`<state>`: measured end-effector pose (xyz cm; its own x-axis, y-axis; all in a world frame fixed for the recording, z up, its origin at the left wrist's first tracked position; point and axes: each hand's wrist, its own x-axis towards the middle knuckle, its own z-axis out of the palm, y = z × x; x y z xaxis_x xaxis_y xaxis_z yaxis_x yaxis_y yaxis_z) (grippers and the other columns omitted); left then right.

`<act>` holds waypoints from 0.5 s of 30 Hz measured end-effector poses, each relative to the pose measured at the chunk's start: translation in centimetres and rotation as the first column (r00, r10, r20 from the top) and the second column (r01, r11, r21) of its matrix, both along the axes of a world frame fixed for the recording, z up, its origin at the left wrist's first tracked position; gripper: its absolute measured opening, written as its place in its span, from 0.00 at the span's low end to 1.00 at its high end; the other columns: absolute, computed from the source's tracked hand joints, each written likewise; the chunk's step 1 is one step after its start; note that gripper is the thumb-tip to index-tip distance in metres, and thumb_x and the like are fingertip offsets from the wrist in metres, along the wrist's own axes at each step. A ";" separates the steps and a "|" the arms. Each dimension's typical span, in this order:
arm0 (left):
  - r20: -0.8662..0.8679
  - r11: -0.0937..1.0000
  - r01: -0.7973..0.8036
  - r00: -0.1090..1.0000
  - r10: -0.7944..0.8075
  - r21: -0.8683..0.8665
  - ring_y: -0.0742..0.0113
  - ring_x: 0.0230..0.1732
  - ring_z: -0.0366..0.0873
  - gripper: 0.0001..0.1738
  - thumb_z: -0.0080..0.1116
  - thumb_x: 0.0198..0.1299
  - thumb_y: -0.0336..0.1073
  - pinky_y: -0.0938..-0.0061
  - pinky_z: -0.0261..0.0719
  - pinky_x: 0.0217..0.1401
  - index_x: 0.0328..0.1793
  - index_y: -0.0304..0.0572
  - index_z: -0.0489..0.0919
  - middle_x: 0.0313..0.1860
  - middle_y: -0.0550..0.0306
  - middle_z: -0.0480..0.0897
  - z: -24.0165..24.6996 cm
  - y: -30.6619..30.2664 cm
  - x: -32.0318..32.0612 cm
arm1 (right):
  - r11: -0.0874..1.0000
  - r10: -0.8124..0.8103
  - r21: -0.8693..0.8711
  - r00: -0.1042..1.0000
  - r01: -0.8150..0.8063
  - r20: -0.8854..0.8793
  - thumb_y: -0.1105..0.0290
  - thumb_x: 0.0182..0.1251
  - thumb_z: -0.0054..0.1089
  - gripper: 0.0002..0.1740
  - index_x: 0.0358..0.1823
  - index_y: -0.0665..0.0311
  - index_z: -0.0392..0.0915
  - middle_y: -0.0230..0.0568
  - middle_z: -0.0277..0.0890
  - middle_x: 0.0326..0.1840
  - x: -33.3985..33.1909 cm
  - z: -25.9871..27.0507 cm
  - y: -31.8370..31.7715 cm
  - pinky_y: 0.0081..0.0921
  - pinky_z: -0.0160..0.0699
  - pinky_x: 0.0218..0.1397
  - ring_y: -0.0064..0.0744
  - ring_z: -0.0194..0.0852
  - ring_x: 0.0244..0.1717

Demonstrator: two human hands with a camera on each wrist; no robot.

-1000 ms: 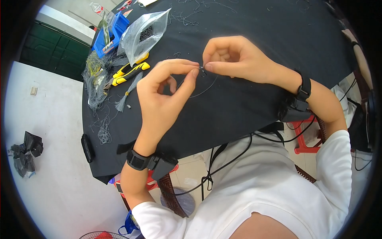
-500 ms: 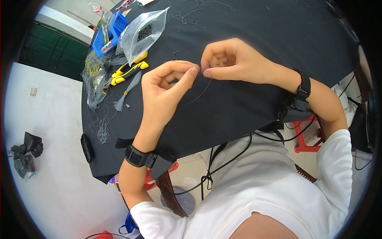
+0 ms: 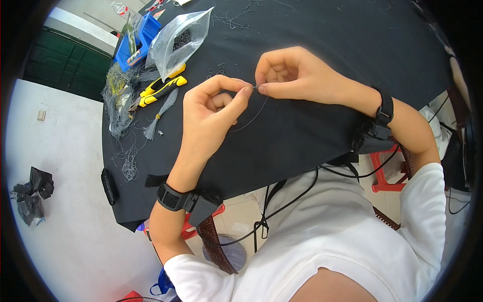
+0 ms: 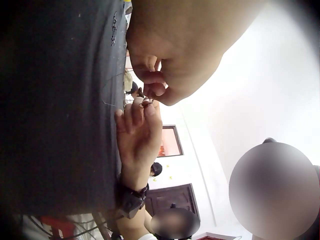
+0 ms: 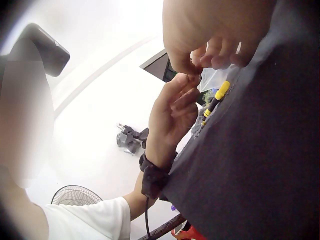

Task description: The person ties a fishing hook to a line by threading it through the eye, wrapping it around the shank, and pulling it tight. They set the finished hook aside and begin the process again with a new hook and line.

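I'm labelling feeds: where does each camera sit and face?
Head: worn there, facing forward and down at left grip and right grip; arms, white shirt show.
Left wrist: worn there, facing past left grip toward right grip; both show.
Right wrist: worn there, facing left grip; both show, plus sleeve.
Head, right wrist share yellow-handled tool.

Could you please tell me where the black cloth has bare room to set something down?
Bare black cloth lies beyond the right hand, toward the far right, and between the curved thread, right forearm and near edge. The far left is crowded: blue bin, clear bag, yellow-handled pliers, tangled threads.
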<state>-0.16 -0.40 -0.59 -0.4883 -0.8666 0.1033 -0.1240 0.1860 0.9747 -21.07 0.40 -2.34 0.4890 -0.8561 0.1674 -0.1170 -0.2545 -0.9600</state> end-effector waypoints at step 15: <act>-0.022 0.998 -0.038 0.999 0.037 -0.051 0.91 0.19 0.60 0.06 0.60 0.58 0.27 0.90 0.51 0.21 0.39 0.31 0.80 0.20 0.70 0.74 -0.1 0.0 -0.1 | 0.996 -0.085 0.011 0.996 0.085 0.020 0.68 0.64 0.57 0.06 0.35 0.64 0.75 0.24 0.69 0.23 0.0 0.1 0.0 0.12 0.59 0.23 0.11 0.62 0.23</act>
<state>-0.25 -0.45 -0.71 -0.4525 -0.8777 0.1574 -0.1118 0.2310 0.9665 -21.06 0.41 -2.29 0.4108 -0.8962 0.1675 -0.1181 -0.2345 -0.9649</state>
